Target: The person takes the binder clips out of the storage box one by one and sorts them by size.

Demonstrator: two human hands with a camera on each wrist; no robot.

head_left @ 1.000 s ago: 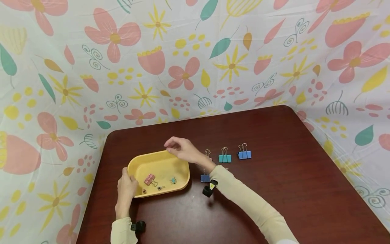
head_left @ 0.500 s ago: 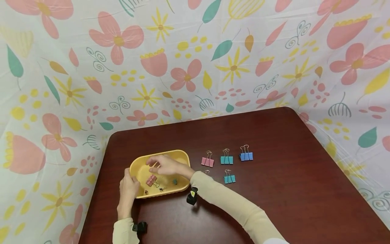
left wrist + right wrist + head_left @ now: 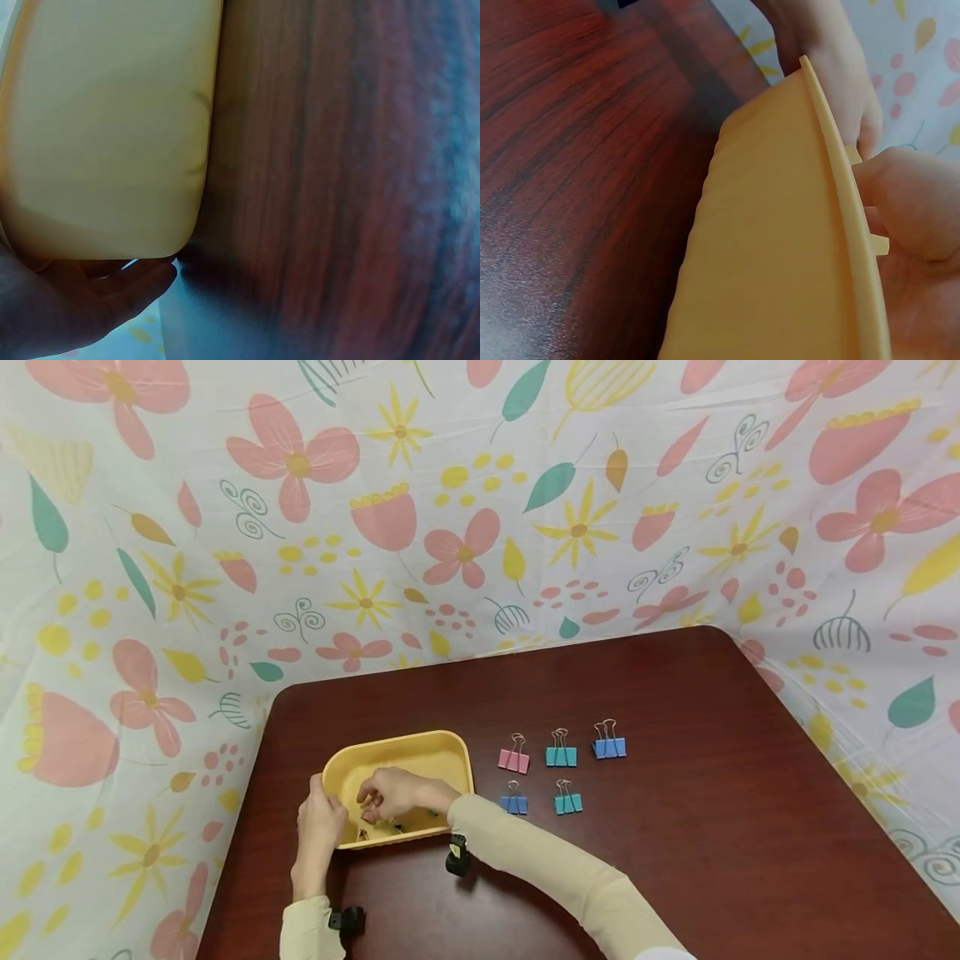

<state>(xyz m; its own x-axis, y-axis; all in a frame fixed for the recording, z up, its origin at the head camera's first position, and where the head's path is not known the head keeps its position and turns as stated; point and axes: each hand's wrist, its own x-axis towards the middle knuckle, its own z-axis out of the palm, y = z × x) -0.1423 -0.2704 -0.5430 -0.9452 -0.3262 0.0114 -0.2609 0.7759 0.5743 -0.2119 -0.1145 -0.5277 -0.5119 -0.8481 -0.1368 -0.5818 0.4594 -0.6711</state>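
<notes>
A yellow plastic tray (image 3: pixel 446 764) stands at the left of the table. My left hand (image 3: pixel 319 822) grips its left end, thumb over the rim; in the left wrist view, fingers (image 3: pixel 135 289) curl against the tray's outer wall (image 3: pixel 112 135). My right hand (image 3: pixel 405 793) reaches down inside the tray and pinches a pink binder clip (image 3: pixel 371 815), mostly covered by the fingers. Small dark clips (image 3: pixel 399 827) lie near the tray's front wall, partly hidden by the hand. From the right wrist, the tray's side (image 3: pixel 772 210) blocks sight of the fingertips.
Right of the tray, binder clips lie in two rows: pink (image 3: pixel 513 760), teal (image 3: pixel 561 755) and blue (image 3: pixel 610 747) behind, dark blue (image 3: pixel 514 803) and teal (image 3: pixel 567 802) in front. A flowered cloth (image 3: pixel 465 552) hangs behind the brown table (image 3: pixel 675 827).
My right hand has come from the tray's far rim down and left into it, onto the pink binder clip. The left hand keeps its grip on the tray.
</notes>
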